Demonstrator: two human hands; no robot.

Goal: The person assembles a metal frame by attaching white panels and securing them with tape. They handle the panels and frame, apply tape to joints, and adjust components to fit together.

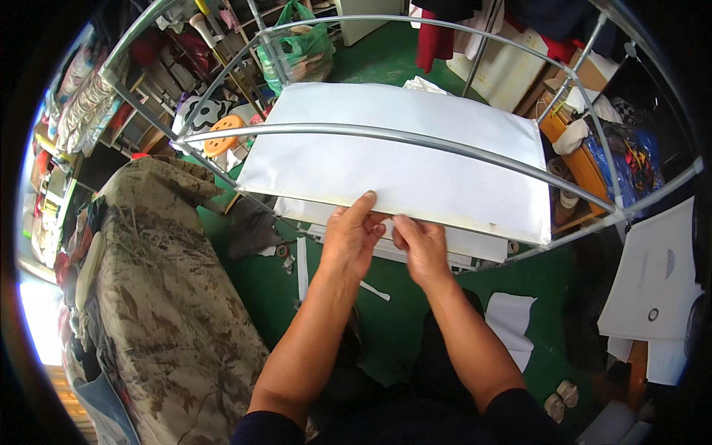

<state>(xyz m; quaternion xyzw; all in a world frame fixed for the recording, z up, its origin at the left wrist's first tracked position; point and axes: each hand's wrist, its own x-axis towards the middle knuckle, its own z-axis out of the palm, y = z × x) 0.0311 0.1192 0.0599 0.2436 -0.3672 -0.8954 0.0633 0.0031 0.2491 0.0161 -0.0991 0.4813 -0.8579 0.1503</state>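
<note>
A large white flat sheet (386,156) lies tilted inside a frame of grey metal tubes (386,136), with a second white layer (460,245) showing under its near edge. My left hand (352,237) grips the sheet's near edge, thumb on top. My right hand (421,248) is beside it, fingers curled under that same edge. One tube crosses over the sheet from left to right.
A camouflage-patterned cover (163,297) drapes a bulky shape on the left. The floor (386,319) is green, with white paper scraps (512,322) and strips. White sheets (656,274) lie at the right. Shelves, a green bag (304,44) and an orange stool (222,133) stand behind.
</note>
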